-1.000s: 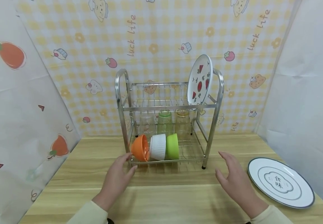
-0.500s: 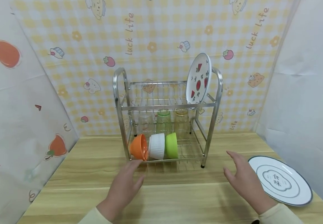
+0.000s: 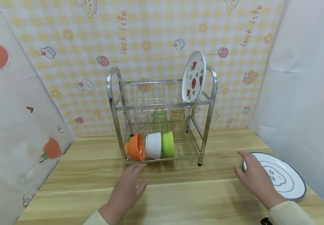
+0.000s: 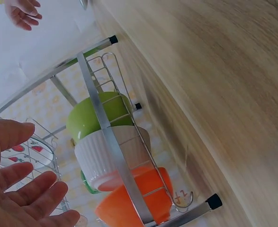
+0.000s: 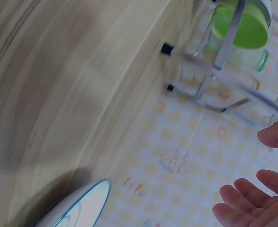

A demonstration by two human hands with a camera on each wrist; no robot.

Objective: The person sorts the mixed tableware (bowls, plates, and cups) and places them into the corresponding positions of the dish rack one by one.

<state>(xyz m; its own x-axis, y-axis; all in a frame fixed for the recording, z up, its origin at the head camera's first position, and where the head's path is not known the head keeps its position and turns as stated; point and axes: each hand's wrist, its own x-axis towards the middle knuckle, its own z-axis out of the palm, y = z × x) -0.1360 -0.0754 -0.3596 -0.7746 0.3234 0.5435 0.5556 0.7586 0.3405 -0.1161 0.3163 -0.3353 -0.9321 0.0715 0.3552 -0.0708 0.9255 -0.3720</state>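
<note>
My left hand [image 3: 126, 190] is in front of the dish rack [image 3: 163, 104], fingers loosely extended and holding nothing. Nearest to it is the orange bowl [image 3: 135, 147], tipped on its side on the lower tier. Beside that bowl stand a white ribbed bowl [image 3: 153, 145] and a green bowl [image 3: 168, 144], also on their sides. Over at the right, my right hand [image 3: 254, 176] hovers with thumb and fingers apart, overlapping the near left rim of a white plate [image 3: 289, 179] in the head view. In the right wrist view, a gap shows between those fingers and the plate [image 5: 89, 203].
Behind the bowls, a clear glass [image 3: 142, 122], a green glass [image 3: 160, 121] and a yellow glass [image 3: 177, 120] stand on the lower tier. A plate with red fruit prints [image 3: 193, 76] leans upright at the right of the upper tier. Patterned cloth [image 3: 147, 28] hangs behind.
My right hand has moved right, toward the white plate. My left hand has drawn back from the orange bowl and shifted slightly right. The head view has turned a little rightward.
</note>
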